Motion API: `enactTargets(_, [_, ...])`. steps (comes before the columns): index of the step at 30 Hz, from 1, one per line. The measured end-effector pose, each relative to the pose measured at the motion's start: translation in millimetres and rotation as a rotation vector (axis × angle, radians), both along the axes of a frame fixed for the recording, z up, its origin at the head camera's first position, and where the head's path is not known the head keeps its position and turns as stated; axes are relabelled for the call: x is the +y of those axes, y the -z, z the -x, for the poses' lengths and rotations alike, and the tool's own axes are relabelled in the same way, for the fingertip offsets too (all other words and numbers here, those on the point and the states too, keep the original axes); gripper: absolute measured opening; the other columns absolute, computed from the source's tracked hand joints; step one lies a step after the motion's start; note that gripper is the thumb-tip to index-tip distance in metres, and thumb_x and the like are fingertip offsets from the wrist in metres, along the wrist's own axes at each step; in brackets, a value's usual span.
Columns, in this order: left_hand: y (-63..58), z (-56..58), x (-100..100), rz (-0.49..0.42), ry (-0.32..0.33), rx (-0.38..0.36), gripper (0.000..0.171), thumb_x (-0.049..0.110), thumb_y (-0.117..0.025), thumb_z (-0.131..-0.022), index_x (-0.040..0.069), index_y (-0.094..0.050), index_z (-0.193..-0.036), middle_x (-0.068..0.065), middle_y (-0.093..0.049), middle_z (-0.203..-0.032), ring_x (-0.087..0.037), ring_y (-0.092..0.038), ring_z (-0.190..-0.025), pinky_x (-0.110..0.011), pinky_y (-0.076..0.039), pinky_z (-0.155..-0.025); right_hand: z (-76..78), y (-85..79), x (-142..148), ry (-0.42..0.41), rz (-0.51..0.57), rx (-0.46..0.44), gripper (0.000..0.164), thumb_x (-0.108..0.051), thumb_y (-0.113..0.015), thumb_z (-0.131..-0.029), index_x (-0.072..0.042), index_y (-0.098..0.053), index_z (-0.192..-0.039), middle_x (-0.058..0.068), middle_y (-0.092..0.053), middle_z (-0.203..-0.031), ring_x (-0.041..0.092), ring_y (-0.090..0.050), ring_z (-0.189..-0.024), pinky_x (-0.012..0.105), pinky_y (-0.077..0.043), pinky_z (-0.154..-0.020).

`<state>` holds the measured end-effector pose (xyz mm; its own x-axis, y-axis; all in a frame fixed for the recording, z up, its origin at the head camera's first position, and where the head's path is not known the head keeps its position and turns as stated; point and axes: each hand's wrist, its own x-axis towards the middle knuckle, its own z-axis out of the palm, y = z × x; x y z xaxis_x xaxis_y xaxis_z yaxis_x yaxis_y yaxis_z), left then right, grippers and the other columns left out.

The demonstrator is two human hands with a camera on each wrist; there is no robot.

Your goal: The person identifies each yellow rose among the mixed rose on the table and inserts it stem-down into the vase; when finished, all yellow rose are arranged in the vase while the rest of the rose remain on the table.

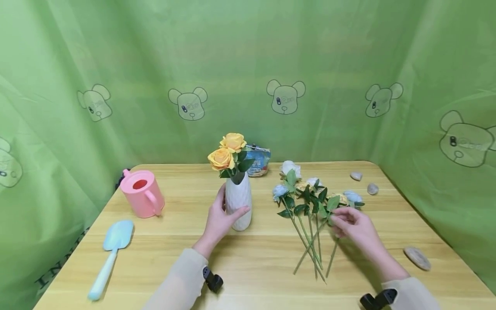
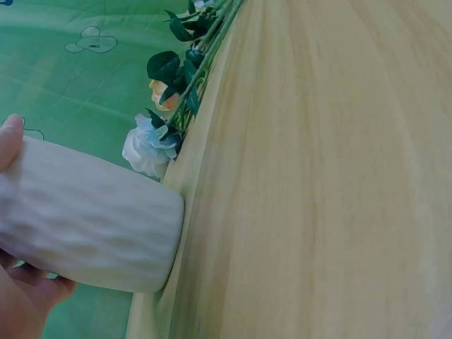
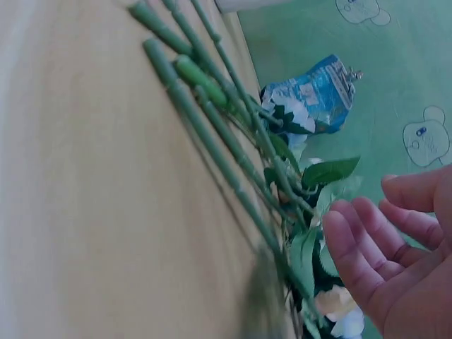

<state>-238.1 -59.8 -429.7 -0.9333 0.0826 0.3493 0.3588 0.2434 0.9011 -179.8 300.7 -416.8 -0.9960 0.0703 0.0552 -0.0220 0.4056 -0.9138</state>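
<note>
A white vase [image 1: 239, 202] with a rippled surface stands on the table, two yellow roses [image 1: 227, 150] rising from its mouth. My left hand [image 1: 221, 216] grips the vase around its side; the left wrist view shows the vase [image 2: 92, 219] between thumb and fingers. To the right lies a loose bunch of artificial flowers, with a white rose [image 1: 290, 168], a pale blue rose [image 1: 280, 191] and green stems [image 1: 310, 245]. Over the right side of this bunch is my right hand [image 1: 354, 226], its fingers loosely bent beside the leaves [image 3: 330, 171], with no stem visibly held.
A pink watering can [image 1: 142, 193] and a light blue toy shovel [image 1: 112, 258] are at the left. Behind the vase sits a blue bag [image 1: 258, 160]. Grey stones [image 1: 373, 188] lie at the far right, and a flat brown stone [image 1: 417, 258] near the right edge.
</note>
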Motion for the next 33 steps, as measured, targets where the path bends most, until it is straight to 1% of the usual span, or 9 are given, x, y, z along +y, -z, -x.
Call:
enactTargets(3, [0.8, 0.2, 0.1, 0.002, -0.003, -0.002, 0.092, 0.041, -0.079, -0.072, 0.019, -0.028, -0.146, -0.007, -0.042, -0.140, -0.023, -0.046, -0.121, -0.042, -0.040, -0.099, -4.6, 2.7, 4.4, 0.007, 0.065, -0.053, 0.045, -0.014, -0.062, -0.089, 0.009, -0.044, -0.124, 0.026, -0.057, -0.105, 0.028, -0.063, -0.081, 0.036, -0.056, -0.069])
enactTargets(9, [2.8, 0.8, -1.1, 0.004, 0.001, 0.009, 0.092, 0.043, -0.078, -0.072, 0.019, -0.029, -0.145, -0.006, -0.042, -0.140, -0.023, -0.046, -0.121, -0.042, -0.041, -0.098, -8.3, 6.8, 4.1, 0.029, 0.267, -0.186, 0.050, -0.010, -0.062, -0.088, 0.011, -0.038, -0.127, 0.022, -0.062, -0.101, 0.030, -0.065, -0.082, 0.041, -0.055, -0.074])
enactTargets(13, [2.2, 0.4, -1.4, 0.000, 0.004, 0.010, 0.092, 0.042, -0.078, -0.072, 0.018, -0.028, -0.146, -0.006, -0.041, -0.141, -0.022, -0.045, -0.122, -0.042, -0.041, -0.099, -7.8, 7.7, -1.4, 0.017, 0.344, -0.236, 0.052, -0.008, -0.060, -0.089, 0.013, -0.034, -0.129, 0.021, -0.064, -0.100, 0.030, -0.066, -0.084, 0.042, -0.054, -0.077])
enactTargets(17, [1.7, 0.0, -1.1, 0.000, 0.003, 0.005, 0.092, 0.042, -0.077, -0.073, 0.017, -0.027, -0.146, -0.006, -0.040, -0.142, -0.021, -0.044, -0.123, -0.041, -0.040, -0.100, -5.3, 7.8, -8.9, 0.016, 0.397, -0.285, 0.051, -0.007, -0.060, -0.090, 0.014, -0.034, -0.129, 0.018, -0.065, -0.098, 0.026, -0.066, -0.084, 0.040, -0.054, -0.078])
enactTargets(21, [1.8, -0.4, -0.8, 0.006, -0.002, 0.002, 0.093, 0.042, -0.077, -0.073, 0.017, -0.027, -0.146, -0.008, -0.039, -0.143, -0.023, -0.045, -0.123, -0.041, -0.040, -0.099, -2.7, 8.8, -14.6, 0.025, 0.444, -0.323, 0.046, -0.006, -0.058, -0.090, 0.017, -0.038, -0.124, 0.018, -0.066, -0.093, 0.027, -0.067, -0.082, 0.041, -0.054, -0.077])
enactTargets(26, [2.8, -0.8, -0.4, 0.014, -0.004, -0.018, 0.094, 0.045, -0.077, -0.073, 0.016, -0.025, -0.147, -0.008, -0.037, -0.144, -0.022, -0.044, -0.124, -0.040, -0.039, -0.100, 0.7, 13.0, -19.6, 0.050, 0.470, -0.353, 0.041, -0.005, -0.056, -0.091, 0.018, -0.040, -0.121, 0.018, -0.066, -0.088, 0.029, -0.067, -0.078, 0.041, -0.054, -0.075])
enactTargets(33, [2.6, -0.5, -1.1, 0.013, -0.003, 0.000, 0.094, 0.044, -0.076, -0.074, 0.016, -0.025, -0.147, -0.009, -0.037, -0.144, -0.023, -0.044, -0.123, -0.041, -0.039, -0.100, 6.5, 16.3, -25.7, 0.096, 0.474, -0.389, 0.036, -0.007, -0.054, -0.092, 0.015, -0.043, -0.118, 0.015, -0.066, -0.081, 0.028, -0.067, -0.074, 0.041, -0.055, -0.072])
